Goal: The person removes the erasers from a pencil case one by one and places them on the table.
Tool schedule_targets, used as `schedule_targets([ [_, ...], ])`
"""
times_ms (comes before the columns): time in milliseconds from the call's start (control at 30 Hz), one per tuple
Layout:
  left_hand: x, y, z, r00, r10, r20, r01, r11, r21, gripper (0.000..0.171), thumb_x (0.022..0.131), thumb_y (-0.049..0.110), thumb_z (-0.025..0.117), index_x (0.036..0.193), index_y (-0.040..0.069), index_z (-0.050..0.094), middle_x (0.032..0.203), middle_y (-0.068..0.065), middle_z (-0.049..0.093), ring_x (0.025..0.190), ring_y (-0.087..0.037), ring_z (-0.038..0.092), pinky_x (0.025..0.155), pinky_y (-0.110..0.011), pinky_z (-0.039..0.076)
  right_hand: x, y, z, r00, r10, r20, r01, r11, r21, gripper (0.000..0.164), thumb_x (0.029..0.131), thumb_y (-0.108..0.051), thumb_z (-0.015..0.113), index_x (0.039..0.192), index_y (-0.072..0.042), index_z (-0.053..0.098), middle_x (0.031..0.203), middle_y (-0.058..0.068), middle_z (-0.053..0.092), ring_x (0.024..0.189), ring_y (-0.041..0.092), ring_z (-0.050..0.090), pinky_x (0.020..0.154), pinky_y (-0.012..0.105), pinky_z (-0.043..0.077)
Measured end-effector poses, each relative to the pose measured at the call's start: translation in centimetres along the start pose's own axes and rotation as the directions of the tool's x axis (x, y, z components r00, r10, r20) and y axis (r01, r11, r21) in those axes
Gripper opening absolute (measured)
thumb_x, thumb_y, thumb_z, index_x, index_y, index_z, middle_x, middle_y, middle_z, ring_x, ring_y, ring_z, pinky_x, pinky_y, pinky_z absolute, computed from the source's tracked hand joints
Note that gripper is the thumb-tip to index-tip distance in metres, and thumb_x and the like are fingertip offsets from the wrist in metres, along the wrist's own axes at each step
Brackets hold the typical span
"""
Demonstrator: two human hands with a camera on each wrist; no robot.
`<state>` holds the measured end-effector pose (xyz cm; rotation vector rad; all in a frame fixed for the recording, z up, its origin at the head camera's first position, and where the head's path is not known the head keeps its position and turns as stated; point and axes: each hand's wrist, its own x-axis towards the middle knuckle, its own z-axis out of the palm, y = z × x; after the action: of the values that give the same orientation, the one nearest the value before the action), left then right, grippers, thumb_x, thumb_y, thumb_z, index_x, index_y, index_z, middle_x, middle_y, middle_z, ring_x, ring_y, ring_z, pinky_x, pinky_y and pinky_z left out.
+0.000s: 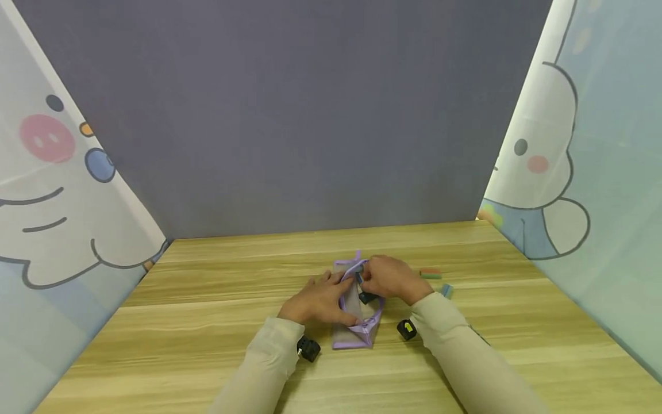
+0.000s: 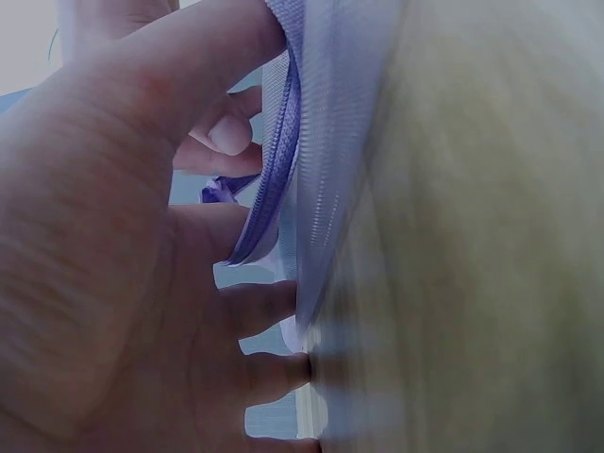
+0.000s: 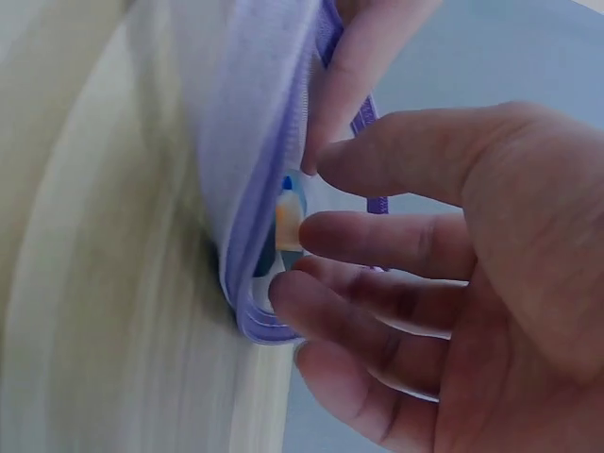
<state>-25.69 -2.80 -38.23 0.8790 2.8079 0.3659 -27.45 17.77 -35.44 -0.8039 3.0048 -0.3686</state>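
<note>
A mesh zip pouch [image 1: 345,339] with purple trim lies on the table, its zipped mouth spread wide. My left hand [image 1: 320,299] lies across its left side with fingers spread. Thumb and index finger reach the purple zip edge [image 2: 278,170] and hold it aside. Over the right side of the mouth is my right hand [image 1: 390,279], fingers loosely bent and apart. In the right wrist view, its fingertips are right at a small orange-and-white thing with a blue tip [image 3: 288,212] inside the pouch. A dark object [image 1: 367,298] also shows in the mouth.
To the right of the pouch lie an orange-red stick [image 1: 430,270], a green stick [image 1: 431,276] and small blue pieces [image 1: 447,291]. A grey panel [image 1: 326,126] rises behind the table [image 1: 217,287]. Printed curtains [image 1: 610,144] hang at both sides.
</note>
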Motion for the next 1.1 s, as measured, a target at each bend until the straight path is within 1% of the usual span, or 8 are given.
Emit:
schedule_targets([
  [67,-0.05,-0.04,0.0,1.0,-0.001,0.002,0.001,1.0,0.003,0.103,0.079,0.069,0.068,0.16,0.017,0.03,0.164,-0.011,0.024,0.149,-0.044,0.016,0.114,-0.067,0.015,0.07,-0.07,0.23,1.0,0.006,-0.007,-0.006,1.0,-0.009,0.038,0.089,-0.024,0.069,0.054,-0.021,0.054,0.061,-0.009,0.048,0.054,0.009,0.042,0.049,0.026,0.032],
  [267,-0.04,-0.05,-0.13,1.0,0.009,-0.011,-0.009,1.0,-0.004,0.103,0.079,0.069,0.069,0.159,0.017,0.031,0.164,-0.013,0.024,0.148,-0.045,0.017,0.113,-0.067,0.016,0.11,-0.21,0.44,0.999,0.027,-0.026,-0.028,0.999,-0.036,0.027,0.09,-0.026,0.071,0.063,-0.02,0.065,0.071,-0.006,0.054,0.06,0.012,0.049,0.053,0.029,0.039],
  [467,-0.08,-0.06,-0.09,1.0,0.019,-0.018,-0.019,1.0,-0.014,0.103,0.078,0.067,0.07,0.159,0.017,0.032,0.163,-0.014,0.026,0.147,-0.046,0.019,0.112,-0.069,0.017,0.0,-0.22,0.54,0.999,0.011,-0.036,-0.012,0.999,-0.031,0.029,0.089,-0.023,0.071,0.061,-0.018,0.064,0.07,-0.004,0.054,0.059,0.012,0.047,0.051,0.029,0.037],
  [567,-0.13,-0.08,-0.09,1.0,0.015,-0.017,-0.016,1.0,-0.018,0.102,0.078,0.067,0.071,0.159,0.018,0.032,0.163,-0.014,0.026,0.147,-0.046,0.018,0.112,-0.069,0.016,-0.02,-0.19,0.58,0.999,0.003,-0.04,-0.004,1.0,-0.012,0.026,0.089,-0.023,0.071,0.064,-0.019,0.064,0.073,-0.005,0.055,0.062,0.012,0.049,0.053,0.03,0.04],
  [700,-0.15,-0.17,-0.06,1.0,0.009,-0.019,-0.009,1.0,-0.015,0.102,0.078,0.067,0.071,0.159,0.018,0.032,0.163,-0.014,0.026,0.147,-0.046,0.019,0.112,-0.069,0.016,0.02,0.0,0.62,0.999,0.006,-0.044,-0.005,1.0,0.01,0.014,0.09,-0.023,0.072,0.076,-0.021,0.07,0.083,-0.007,0.06,0.07,0.012,0.053,0.062,0.032,0.047],
  [800,-0.11,-0.23,0.05,1.0,0.01,-0.022,-0.01,1.0,-0.01,0.102,0.078,0.067,0.071,0.159,0.018,0.033,0.163,-0.014,0.026,0.147,-0.047,0.019,0.112,-0.069,0.017,0.01,0.13,0.66,0.999,0.014,-0.036,-0.014,1.0,0.016,0.01,0.089,-0.023,0.073,0.081,-0.02,0.072,0.087,-0.007,0.063,0.073,0.012,0.055,0.065,0.034,0.049],
  [1000,-0.13,-0.28,0.19,1.0,0.01,-0.022,-0.011,1.0,-0.02,0.101,0.079,0.066,0.071,0.159,0.018,0.032,0.163,-0.013,0.025,0.147,-0.046,0.018,0.112,-0.069,0.016,-0.04,0.06,0.87,0.999,0.02,-0.034,-0.02,1.0,-0.001,0.014,0.089,-0.023,0.072,0.076,-0.02,0.068,0.082,-0.007,0.058,0.07,0.013,0.053,0.062,0.034,0.047],
  [1100,-0.11,-0.21,0.19,1.0,0.01,-0.021,-0.011,1.0,-0.023,0.101,0.079,0.066,0.071,0.159,0.019,0.032,0.163,-0.012,0.025,0.148,-0.046,0.017,0.113,-0.069,0.016,-0.09,0.07,0.87,0.999,0.027,-0.04,-0.027,1.0,0.001,0.013,0.09,-0.023,0.071,0.077,-0.02,0.068,0.083,-0.007,0.059,0.071,0.013,0.053,0.063,0.034,0.047],
])
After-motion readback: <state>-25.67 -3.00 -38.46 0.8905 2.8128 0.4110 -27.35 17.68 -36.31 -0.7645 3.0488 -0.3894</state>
